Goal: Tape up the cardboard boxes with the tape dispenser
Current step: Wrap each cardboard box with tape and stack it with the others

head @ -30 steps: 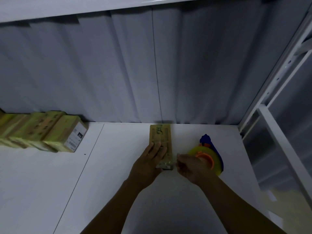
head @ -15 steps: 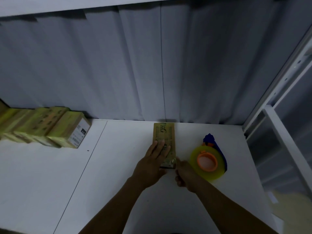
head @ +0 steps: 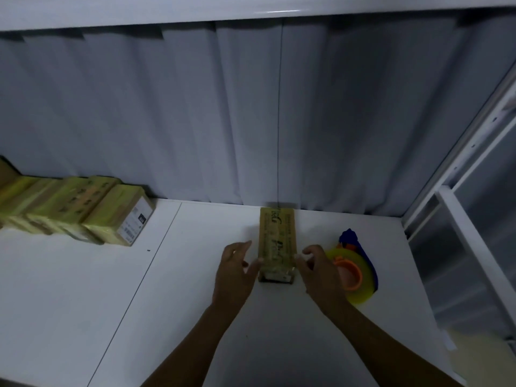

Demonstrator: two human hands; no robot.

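A long, narrow brown cardboard box (head: 276, 241) lies mid-table on the white tabletop (head: 83, 303), flanked at its near end by the left hand (head: 237, 270) and right hand (head: 318, 272), fingers loose, thumbs seemingly touching its sides in the dim light. Ungripped, it could skid; the blue-handled yellow tape dispenser (head: 360, 290) just behind the right hand risks a knock.

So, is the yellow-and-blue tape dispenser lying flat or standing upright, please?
Lying flat: the tape dispenser rests on the white table, orange core facing up.
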